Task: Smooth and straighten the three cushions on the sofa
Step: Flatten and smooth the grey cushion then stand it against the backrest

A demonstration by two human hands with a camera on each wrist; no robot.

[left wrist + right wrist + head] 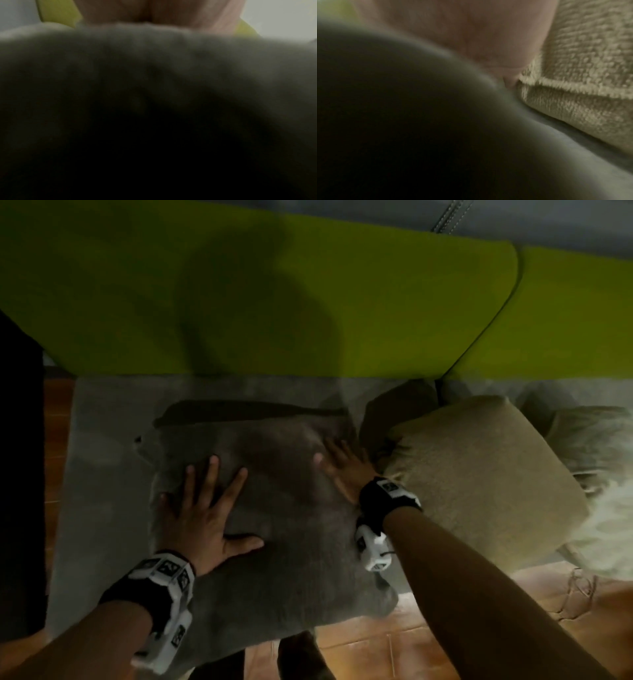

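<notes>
Grey cushion (284, 508) under both flat grips: left hand (202, 518), right hand (342, 470), fingers spread.

The grey cushion (281, 508) looked like soft, matt, short-piled cloth. The beige cushion (479, 474) beside it had a coarse, nubbly weave with a raised seam. The green sofa back (239, 302) was smooth matt fabric. The floor (394, 642) showed glossy reddish-brown tiles.

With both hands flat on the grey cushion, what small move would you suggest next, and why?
Probably sweep both palms outward. The left hand and right hand lie flat on the grey cushion, which looks creased and sits askew against the beige cushion.
</notes>
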